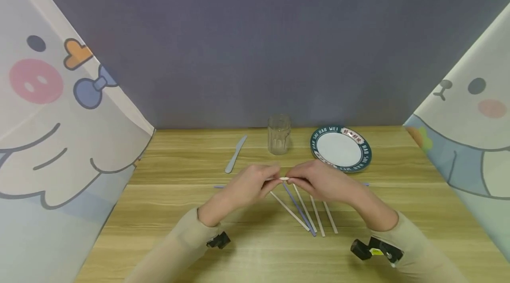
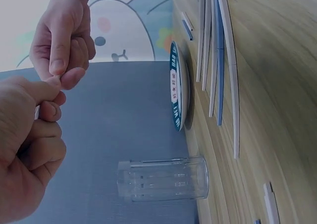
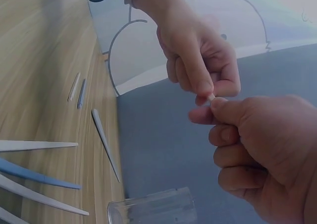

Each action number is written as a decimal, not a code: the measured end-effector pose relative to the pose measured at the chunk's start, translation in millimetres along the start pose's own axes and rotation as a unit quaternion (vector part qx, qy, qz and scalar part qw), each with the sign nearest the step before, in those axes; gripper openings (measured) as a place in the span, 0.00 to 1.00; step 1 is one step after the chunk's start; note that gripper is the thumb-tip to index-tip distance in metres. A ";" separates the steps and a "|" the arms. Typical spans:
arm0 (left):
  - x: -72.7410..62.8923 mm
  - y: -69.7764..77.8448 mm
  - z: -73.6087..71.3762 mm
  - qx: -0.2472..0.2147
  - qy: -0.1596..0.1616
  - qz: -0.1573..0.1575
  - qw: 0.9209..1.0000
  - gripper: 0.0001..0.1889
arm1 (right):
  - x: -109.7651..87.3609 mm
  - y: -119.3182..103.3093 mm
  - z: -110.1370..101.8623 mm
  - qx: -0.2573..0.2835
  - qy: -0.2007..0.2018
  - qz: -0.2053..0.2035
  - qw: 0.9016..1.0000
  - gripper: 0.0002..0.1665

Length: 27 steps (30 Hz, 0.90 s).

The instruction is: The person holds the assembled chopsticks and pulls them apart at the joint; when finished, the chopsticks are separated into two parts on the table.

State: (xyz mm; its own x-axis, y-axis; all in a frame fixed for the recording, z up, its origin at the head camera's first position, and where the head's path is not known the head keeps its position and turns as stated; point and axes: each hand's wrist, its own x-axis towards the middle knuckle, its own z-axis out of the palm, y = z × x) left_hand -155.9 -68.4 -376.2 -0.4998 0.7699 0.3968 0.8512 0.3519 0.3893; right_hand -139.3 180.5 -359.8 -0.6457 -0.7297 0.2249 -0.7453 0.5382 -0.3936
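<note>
Fingers (image 3: pixel 228 87) nearly together, the left hand (image 1: pixel 248 186) and right hand (image 1: pixel 324 182) are pinching a white piece (image 1: pixel 284 179) probably needing gentle, even pressure.

Place: tabletop booth, screened on three sides; the room beyond is hidden
Back panel (image 1: pixel 255 44): plain, blue-grey
Side panels (image 1: pixel 67 141): pale, printed with cartoon animals (image 1: pixel 36 81)
Table (image 1: pixel 155 207): wood-grain top
On it: plate (image 1: pixel 340 149), glass (image 1: pixel 279 134), knife (image 1: pixel 237 153)
Wrist cameras (image 1: pixel 218 240): worn at both sleeves (image 1: pixel 179 243)

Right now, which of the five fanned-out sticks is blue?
The blue stick is second from the left in the head view; the other four sticks in the fan are white.
</note>
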 end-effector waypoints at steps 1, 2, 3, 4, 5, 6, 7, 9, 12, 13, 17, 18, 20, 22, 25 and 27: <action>-0.3 0.1 -1.0 -0.004 -0.001 0.003 1.000 0.13 | 0.0 0.0 -0.6 0.003 -0.001 -0.004 1.000 0.09; -0.6 -0.3 -1.5 -0.007 -0.001 0.006 1.000 0.13 | 0.1 0.2 -0.9 0.004 -0.001 -0.008 1.000 0.09; -0.7 -0.4 -2.0 -0.009 0.000 0.009 1.000 0.13 | 0.2 0.1 -1.3 0.004 -0.001 -0.011 1.000 0.09; -0.7 -0.7 -2.0 -0.008 0.002 0.011 1.000 0.13 | 0.3 -0.3 -1.7 0.003 0.001 -0.012 1.000 0.09; -0.6 -1.2 -1.7 -0.007 0.004 0.013 1.000 0.13 | 0.4 -0.4 -1.8 0.001 0.003 -0.012 1.000 0.09; -0.5 -1.2 -1.6 -0.005 0.008 0.014 1.000 0.13 | 0.5 -0.7 -2.0 -0.002 0.004 -0.011 1.000 0.09; -0.4 -1.3 -1.3 -0.004 0.011 0.016 1.000 0.12 | 0.6 -0.9 -2.1 -0.004 0.004 -0.008 1.000 0.09; -0.6 -0.5 -1.2 -0.003 0.018 0.016 1.000 0.12 | 1.1 -1.1 -1.7 -0.007 0.004 -0.002 1.000 0.09; -1.3 -0.3 -0.3 0.000 0.029 0.019 0.999 0.11 | 1.6 -1.8 -1.4 -0.010 0.005 0.004 1.000 0.09; -1.8 -1.0 0.4 0.000 0.031 0.020 0.999 0.11 | 1.7 -1.9 -1.4 -0.010 0.005 0.004 1.000 0.09; -2.9 -3.7 2.2 0.001 0.033 0.026 0.999 0.11 | 1.2 -1.2 -1.6 -0.009 0.006 -0.008 1.000 0.09; -2.9 -4.3 2.2 0.000 0.032 0.027 0.999 0.12 | 0.9 -0.8 -1.8 -0.008 0.006 -0.012 1.000 0.09; -3.0 -5.0 1.8 -0.001 0.028 0.028 0.999 0.12 | 0.5 -0.2 -2.2 -0.008 0.007 -0.017 1.000 0.09; -2.6 -5.1 0.9 -0.002 0.026 0.027 0.999 0.12 | 0.5 0.0 -2.6 -0.008 0.007 -0.018 1.000 0.09; -1.9 -4.5 -0.4 -0.002 0.025 0.024 0.999 0.11 | 1.2 -0.1 -2.9 -0.010 0.012 -0.016 1.000 0.09; -1.2 -4.0 -1.2 -0.004 0.025 0.023 0.999 0.10 | 1.5 0.3 -2.7 -0.011 0.016 -0.016 1.000 0.09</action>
State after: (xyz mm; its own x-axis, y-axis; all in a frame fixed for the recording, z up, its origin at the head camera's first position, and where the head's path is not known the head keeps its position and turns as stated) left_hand -158.9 -71.4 -377.2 -0.4674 0.7575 0.4558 0.8725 0.3121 0.3760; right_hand -141.0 180.7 -357.2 -0.6266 -0.7330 0.2647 -0.7686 0.5248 -0.3658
